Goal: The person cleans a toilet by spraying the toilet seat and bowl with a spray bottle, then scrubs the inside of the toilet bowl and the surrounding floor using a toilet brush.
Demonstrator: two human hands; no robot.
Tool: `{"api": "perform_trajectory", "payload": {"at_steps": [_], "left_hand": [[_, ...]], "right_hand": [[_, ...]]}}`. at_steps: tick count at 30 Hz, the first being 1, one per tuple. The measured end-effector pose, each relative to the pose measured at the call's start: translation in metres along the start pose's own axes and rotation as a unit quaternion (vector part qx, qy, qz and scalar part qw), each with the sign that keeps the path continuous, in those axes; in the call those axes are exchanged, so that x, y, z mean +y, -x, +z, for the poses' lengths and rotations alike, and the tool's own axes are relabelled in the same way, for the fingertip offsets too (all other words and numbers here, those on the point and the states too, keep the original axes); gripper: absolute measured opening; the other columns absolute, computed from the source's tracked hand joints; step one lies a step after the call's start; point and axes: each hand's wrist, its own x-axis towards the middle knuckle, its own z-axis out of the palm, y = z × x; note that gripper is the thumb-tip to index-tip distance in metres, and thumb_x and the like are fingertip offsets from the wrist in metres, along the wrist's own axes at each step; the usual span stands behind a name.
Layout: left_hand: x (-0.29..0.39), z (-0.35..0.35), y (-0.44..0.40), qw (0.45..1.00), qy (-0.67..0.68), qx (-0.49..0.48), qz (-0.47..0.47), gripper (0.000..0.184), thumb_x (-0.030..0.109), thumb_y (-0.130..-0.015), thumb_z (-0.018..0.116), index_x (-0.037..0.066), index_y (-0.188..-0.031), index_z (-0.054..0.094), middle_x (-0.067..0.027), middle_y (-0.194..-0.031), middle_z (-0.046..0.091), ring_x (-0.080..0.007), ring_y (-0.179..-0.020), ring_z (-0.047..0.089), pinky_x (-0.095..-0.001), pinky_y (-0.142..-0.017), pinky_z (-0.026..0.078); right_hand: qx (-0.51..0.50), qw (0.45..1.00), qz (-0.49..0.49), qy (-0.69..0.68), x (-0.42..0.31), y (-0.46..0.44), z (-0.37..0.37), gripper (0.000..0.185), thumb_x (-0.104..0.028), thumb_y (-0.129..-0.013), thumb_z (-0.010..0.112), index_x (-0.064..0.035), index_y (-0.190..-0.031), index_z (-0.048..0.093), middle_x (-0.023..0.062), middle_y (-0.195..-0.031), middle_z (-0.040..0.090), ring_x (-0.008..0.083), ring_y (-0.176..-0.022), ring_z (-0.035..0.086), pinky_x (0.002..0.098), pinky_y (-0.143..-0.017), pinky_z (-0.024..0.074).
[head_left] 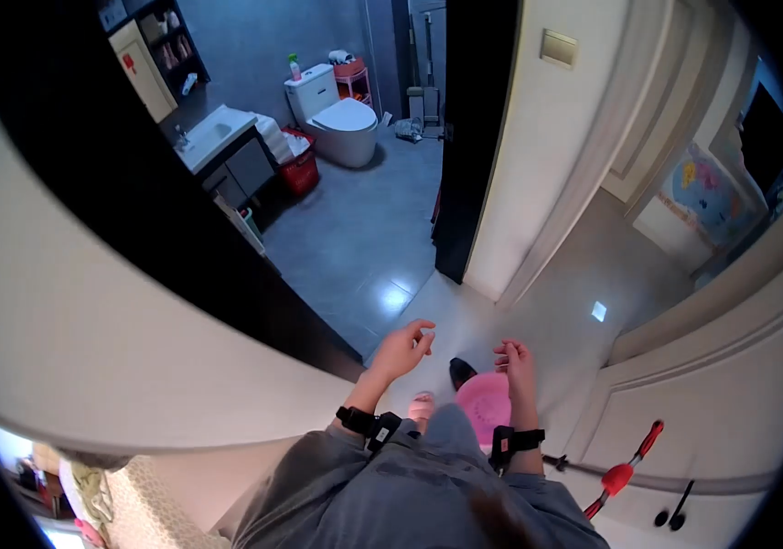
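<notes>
My left hand [402, 350] is held out in front of me at the bathroom doorway, its fingers loosely curled and apart, holding nothing. To its right, my right hand [516, 358] hangs above the edge of a pink basin [483, 403], fingers bent and apart, with nothing in them. The basin is partly hidden by my right forearm and clothing. Near the basin are a dark shoe [462, 371] and a pink slipper [422, 404]. Both wrists wear black straps with small devices.
Through the doorway stand a white toilet [341, 123], a sink [216, 135] and a red bin [300, 172]. A dark door frame [469, 146] edges the opening. A white door [712, 393] is at right, with a red and black object [617, 478] near it.
</notes>
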Motion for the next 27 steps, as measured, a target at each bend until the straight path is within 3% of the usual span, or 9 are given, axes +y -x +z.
{"api": "perform_trajectory", "payload": {"at_steps": [6, 12, 14, 18, 22, 24, 25, 27], "left_hand": [[0.007, 0.003, -0.097, 0.997, 0.073, 0.009, 0.009, 0.020, 0.018, -0.080, 0.051, 0.005, -0.094, 0.054, -0.0067, -0.062, 0.058, -0.0152, -0.057, 0.057, -0.0264, -0.053, 0.042], [0.003, -0.033, -0.182, 0.976, 0.153, 0.154, -0.011, 0.016, 0.016, -0.081, 0.052, 0.001, -0.085, 0.054, -0.0066, -0.061, 0.056, -0.0115, -0.055, 0.057, -0.0230, -0.050, 0.042], [0.004, -0.059, -0.213, 0.961, 0.147, 0.230, 0.036, 0.015, 0.015, -0.081, 0.051, 0.001, -0.084, 0.054, -0.0060, -0.059, 0.055, -0.0098, -0.053, 0.054, -0.0215, -0.049, 0.040], [0.052, -0.119, -0.261, 0.956, 0.126, 0.263, 0.028, 0.013, 0.014, -0.081, 0.052, 0.001, -0.083, 0.055, -0.0051, -0.061, 0.055, -0.0085, -0.052, 0.052, -0.0200, -0.048, 0.038], [0.133, -0.174, -0.267, 0.927, 0.201, 0.238, 0.208, 0.010, 0.004, -0.076, 0.054, 0.002, -0.085, 0.057, -0.0062, -0.076, 0.055, -0.0098, -0.063, 0.051, -0.0201, -0.055, 0.040], [0.165, -0.185, -0.270, 0.857, 0.280, 0.243, 0.358, 0.013, 0.007, -0.075, 0.057, 0.004, -0.088, 0.058, -0.0082, -0.082, 0.055, -0.0147, -0.067, 0.052, -0.0232, -0.063, 0.043], [0.177, -0.200, -0.270, 0.860, 0.309, 0.132, 0.384, 0.006, 0.019, -0.080, 0.053, 0.014, -0.078, 0.053, -0.0061, -0.089, 0.045, -0.0161, -0.069, 0.052, -0.0336, -0.077, 0.036], [0.188, -0.205, -0.286, 0.796, 0.375, 0.103, 0.465, 0.010, 0.023, -0.081, 0.050, 0.013, -0.080, 0.054, -0.0105, -0.090, 0.045, -0.0179, -0.067, 0.053, -0.0323, -0.071, 0.038]], "right_hand": [[-0.054, 0.998, -0.011, 0.006, -0.044, -0.066, 0.050, 0.020, -0.020, -0.086, 0.043, -0.0048, -0.097, 0.050, 0.0052, -0.078, 0.058, 0.0086, -0.057, 0.051, 0.0198, -0.048, 0.0414], [-0.144, 0.987, 0.001, 0.073, -0.068, -0.170, 0.111, 0.020, -0.019, -0.086, 0.042, -0.0045, -0.096, 0.052, 0.0058, -0.077, 0.058, 0.0081, -0.057, 0.051, 0.0194, -0.048, 0.0415], [-0.175, 0.981, -0.020, 0.081, -0.068, -0.212, 0.123, 0.019, -0.018, -0.086, 0.042, -0.0040, -0.096, 0.052, 0.0059, -0.077, 0.058, 0.0077, -0.056, 0.050, 0.0188, -0.047, 0.0411], [-0.187, 0.974, 0.020, 0.123, -0.089, -0.277, 0.144, 0.018, -0.016, -0.086, 0.043, -0.0036, -0.096, 0.052, 0.0057, -0.077, 0.059, 0.0078, -0.055, 0.051, 0.0190, -0.046, 0.0412], [-0.255, 0.955, 0.044, 0.143, -0.111, -0.323, 0.175, 0.019, -0.017, -0.085, 0.044, -0.0036, -0.096, 0.051, 0.0050, -0.078, 0.059, 0.0073, -0.056, 0.050, 0.0188, -0.047, 0.0412], [-0.307, 0.926, -0.046, 0.213, -0.120, -0.342, 0.198, 0.019, -0.017, -0.085, 0.044, -0.0043, -0.097, 0.051, 0.0036, -0.078, 0.058, 0.0068, -0.056, 0.050, 0.0188, -0.048, 0.0409], [-0.311, 0.925, -0.034, 0.216, -0.121, -0.351, 0.208, 0.019, -0.017, -0.085, 0.044, -0.0043, -0.097, 0.051, 0.0036, -0.078, 0.058, 0.0068, -0.056, 0.050, 0.0188, -0.048, 0.0409], [-0.331, 0.929, 0.046, 0.158, -0.123, -0.368, 0.231, 0.018, -0.016, -0.086, 0.044, -0.0052, -0.098, 0.052, 0.0025, -0.079, 0.058, 0.0064, -0.057, 0.050, 0.0184, -0.048, 0.0404]]}}
